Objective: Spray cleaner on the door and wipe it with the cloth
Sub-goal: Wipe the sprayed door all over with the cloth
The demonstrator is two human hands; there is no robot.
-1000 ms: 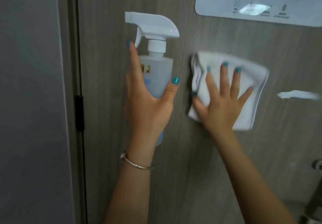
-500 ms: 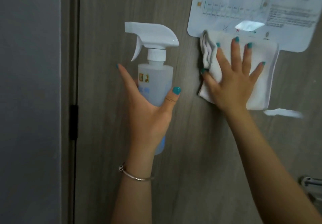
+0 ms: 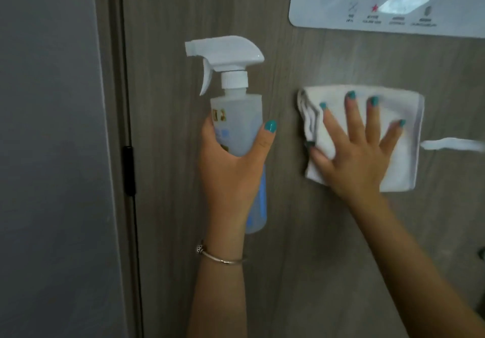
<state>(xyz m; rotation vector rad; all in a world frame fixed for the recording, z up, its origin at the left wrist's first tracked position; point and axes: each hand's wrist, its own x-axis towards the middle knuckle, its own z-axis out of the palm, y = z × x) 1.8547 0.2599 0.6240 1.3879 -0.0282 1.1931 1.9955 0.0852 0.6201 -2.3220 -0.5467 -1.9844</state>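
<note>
A grey-brown wood-grain door [image 3: 301,232] fills the view. My left hand [image 3: 231,177] is wrapped around a translucent spray bottle [image 3: 237,125] with a white trigger head, held upright in front of the door, nozzle pointing left. To its right my right hand [image 3: 359,151] lies flat with fingers spread on a folded white cloth [image 3: 401,169], pressing it against the door. The cloth sits below a laminated white notice.
A laminated white notice [image 3: 388,1] is stuck to the door at the upper right. A white streak [image 3: 451,143] shows on the door right of the cloth. A black hinge [image 3: 128,171] and the grey wall [image 3: 47,153] are at the left.
My right hand has slid the cloth down from the notice's lower edge to the bare door below it. My left hand's fingers have closed around the bottle.
</note>
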